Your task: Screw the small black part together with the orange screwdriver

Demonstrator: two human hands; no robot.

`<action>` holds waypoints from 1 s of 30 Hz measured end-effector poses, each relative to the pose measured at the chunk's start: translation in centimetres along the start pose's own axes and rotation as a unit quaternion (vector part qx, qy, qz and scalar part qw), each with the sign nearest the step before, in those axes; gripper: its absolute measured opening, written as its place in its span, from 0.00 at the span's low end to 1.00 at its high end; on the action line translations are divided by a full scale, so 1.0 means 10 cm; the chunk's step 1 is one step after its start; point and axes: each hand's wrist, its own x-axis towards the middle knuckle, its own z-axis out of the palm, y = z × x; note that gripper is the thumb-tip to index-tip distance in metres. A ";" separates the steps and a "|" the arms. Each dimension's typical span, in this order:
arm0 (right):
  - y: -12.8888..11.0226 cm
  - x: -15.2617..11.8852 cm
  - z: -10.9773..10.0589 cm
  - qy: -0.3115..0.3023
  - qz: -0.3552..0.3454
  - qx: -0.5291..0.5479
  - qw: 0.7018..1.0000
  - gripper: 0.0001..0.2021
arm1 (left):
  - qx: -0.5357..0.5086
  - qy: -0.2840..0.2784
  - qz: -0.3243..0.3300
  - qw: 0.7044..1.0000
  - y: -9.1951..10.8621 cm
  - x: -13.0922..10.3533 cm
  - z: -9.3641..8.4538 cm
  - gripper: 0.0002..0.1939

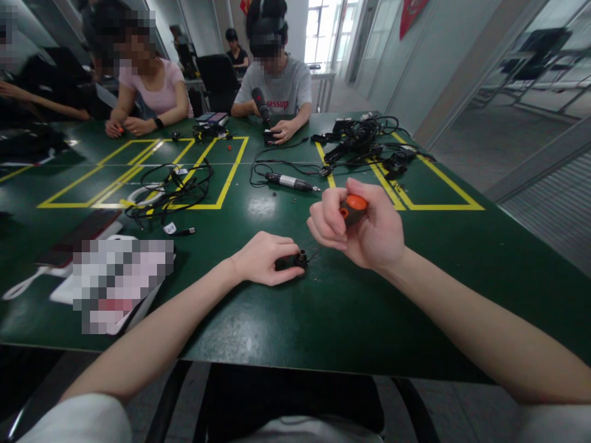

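Observation:
A small black round part (301, 258) stands on the green table, pinched between the thumb and fingers of my left hand (268, 258). My right hand (360, 227) is wrapped round a screwdriver with an orange and dark handle (356, 203), held above the table to the right of the part. Its thin shaft points down and left, and the tip is at or close to the black part; whether they touch I cannot tell.
Beyond my hands lie a silver and black electric screwdriver (290, 181), a tangle of black cables (178, 191) and a larger cable heap (364, 138). Phones and a pale case (124, 283) are at the left. A person (277, 86) works opposite on the green table (258, 332).

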 end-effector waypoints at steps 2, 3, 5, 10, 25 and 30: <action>0.01 0.00 -0.01 -0.005 -0.001 0.010 1.000 0.29 | 0.014 -0.002 0.005 1.000 0.00 0.00 0.00 0.18; 0.01 0.00 -0.01 -0.009 -0.001 0.012 1.000 0.29 | 0.017 -0.004 0.005 1.000 0.01 0.00 0.00 0.18; 0.01 -0.01 -0.03 -0.016 -0.001 0.012 1.000 0.28 | 0.011 -0.008 0.000 1.000 0.02 0.00 -0.01 0.16; 0.03 -0.04 -0.05 -0.006 -0.011 0.008 1.000 0.22 | 0.008 -0.014 -0.005 1.000 0.03 -0.01 -0.01 0.14; 0.02 0.00 -0.03 -0.054 -0.031 0.034 0.997 0.32 | -0.096 -0.003 -0.044 0.994 0.00 -0.01 -0.02 0.18; 0.06 -0.03 -0.04 -0.062 -0.052 0.008 0.997 0.23 | -0.153 -0.008 -0.081 0.985 0.03 -0.01 -0.01 0.16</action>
